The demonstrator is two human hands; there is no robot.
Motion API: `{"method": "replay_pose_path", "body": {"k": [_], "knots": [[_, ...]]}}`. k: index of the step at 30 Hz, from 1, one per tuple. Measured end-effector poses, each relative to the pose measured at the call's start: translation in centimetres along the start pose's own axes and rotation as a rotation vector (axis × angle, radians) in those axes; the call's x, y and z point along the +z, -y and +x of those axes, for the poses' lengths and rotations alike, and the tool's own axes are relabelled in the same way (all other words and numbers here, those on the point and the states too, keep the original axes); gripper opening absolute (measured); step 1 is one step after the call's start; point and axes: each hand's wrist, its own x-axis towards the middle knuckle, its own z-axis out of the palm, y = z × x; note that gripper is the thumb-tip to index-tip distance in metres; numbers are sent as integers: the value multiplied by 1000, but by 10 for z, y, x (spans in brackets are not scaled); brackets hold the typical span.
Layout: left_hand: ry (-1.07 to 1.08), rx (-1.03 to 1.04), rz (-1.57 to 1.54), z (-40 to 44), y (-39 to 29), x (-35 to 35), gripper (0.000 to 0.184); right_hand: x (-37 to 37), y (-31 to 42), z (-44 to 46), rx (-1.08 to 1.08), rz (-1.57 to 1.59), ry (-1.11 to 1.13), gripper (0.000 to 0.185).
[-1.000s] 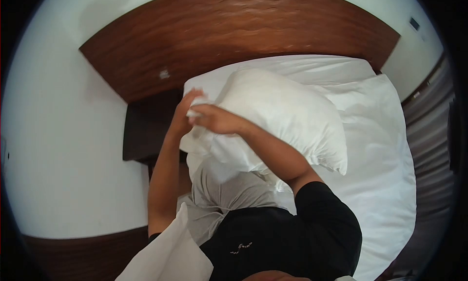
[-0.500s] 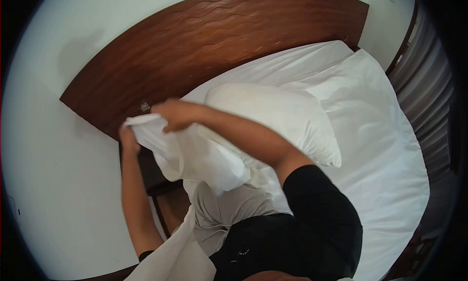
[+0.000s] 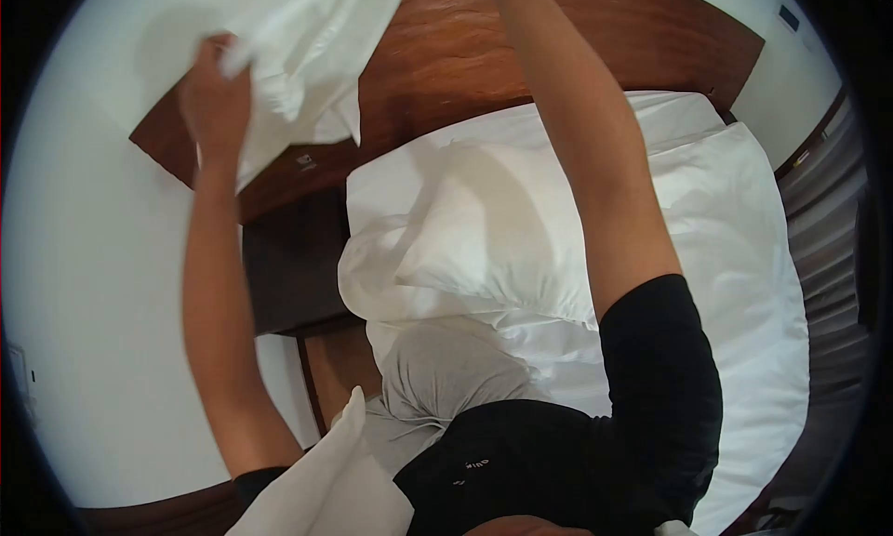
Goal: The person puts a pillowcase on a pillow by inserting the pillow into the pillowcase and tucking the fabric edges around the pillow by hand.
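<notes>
A: First, the left hand: where, and how tightly closed?

B: At upper left, above the dark bedside table, with fingers curled in on the left side of a raised white cloth; a little blurred, yet plainly gripping

A: And the right hand?

B: Beyond the top edge of the view; just the right arm to go by, bare below a black sleeve and stretched upward in front of the wooden headboard; can't tell how far open at the fingers, or with what in them

A: Then the cloth itself, whereabouts exactly?

B: High in the air, before the pale wall and the left part of the headboard, running out of view at the top, with a pointed corner hanging down

A: Below that, on the bed?

B: A white pillow toward the left side, crossed by a soft shadow, on rumpled white bedding, with its right end partly behind the right arm

A: Closer to the body?

B: Another pale cloth, across the left side of a black shirt; grey trousers just beside the bed
</notes>
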Motion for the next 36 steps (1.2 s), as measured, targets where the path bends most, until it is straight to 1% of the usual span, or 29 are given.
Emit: {"method": "replay_pose_path", "body": {"k": [1,2,3,4,5,6,7,8,9,11,13,14,15,16,17,19,20,22,23,25,27,28,30,31,32,33,34,35,36], "knots": [[104,-65,28,-34,8,20,30,-23,-28,-21,-106,-269,-26,27],[104,-57,-45,-71,16,40,29,-52,-81,-41,-103,-307,7,22],[158,-138,-75,-113,20,54,28,-78,-135,-57,-108,-340,39,20],[173,-161,-75,-156,28,74,27,-93,-147,-89,-111,-512,118,25],[233,-250,-105,-195,27,84,24,-106,-157,-130,-109,-681,195,34],[232,-215,-163,-237,36,97,22,-123,-188,-160,-211,-874,200,33],[320,-357,-236,-287,49,120,20,-136,-209,-191,-71,-962,250,38],[406,-469,-292,-313,24,110,21,-144,-220,-222,32,-988,228,40],[445,-538,-279,-346,14,114,25,-145,-223,-244,131,-1009,209,44],[504,-789,-422,-402,-7,115,26,-134,-215,-263,514,-1191,299,50],[477,-758,-746,-441,-16,107,26,-152,-260,-259,719,-1225,668,57],[453,-704,-639,-450,-26,103,26,-146,-259,-259,872,-1303,710,61],[431,-643,-536,-452,-36,100,26,-145,-258,-261,834,-1282,723,53],[412,-577,-437,-455,-43,100,26,-150,-267,-261,881,-1199,826,50],[375,-558,-355,-455,-46,99,26,-156,-275,-259,923,-1114,921,48],[306,-518,-203,-462,-48,100,26,-162,-264,-272,831,-1174,885,45],[307,-671,-283,-467,-43,103,26,-166,-255,-276,784,-1206,861,44],[306,-977,-449,-472,-28,115,26,-178,-247,-273,786,-1260,775,47],[311,-1053,-551,-466,-24,118,26,-185,-243,-271,787,-1286,730,49],[319,-1193,-756,-399,-27,107,25,-199,-240,-266,758,-1273,625,50],[231,-1050,-919,-368,-21,114,23,-212,-244,-262,709,-1190,512,48],[185,-975,-998,-356,-23,112,23,-225,-268,-266,623,-1218,368,43],[81,-1103,-1215,-318,-46,83,22,-236,-280,-250,741,-1260,605,37],[25,-1162,-1323,-308,-53,75,21,-230,-272,-245,797,-1275,725,34],[0,-1129,-1388,-325,-35,81,20,-223,-263,-238,967,-1276,762,32],[-34,-1130,-1344,-337,-25,82,21,-195,-224,-228,1138,-1270,800,30],[-69,-1133,-1298,-349,-19,83,22,-177,-202,-223,1311,-1260,837,29],[-103,-1134,-1253,-359,-14,82,23,-174,-210,-222,1320,-1202,819,28],[-106,-1205,-1182,-368,-12,78,30,-171,-222,-221,1332,-1143,802,28]]}}
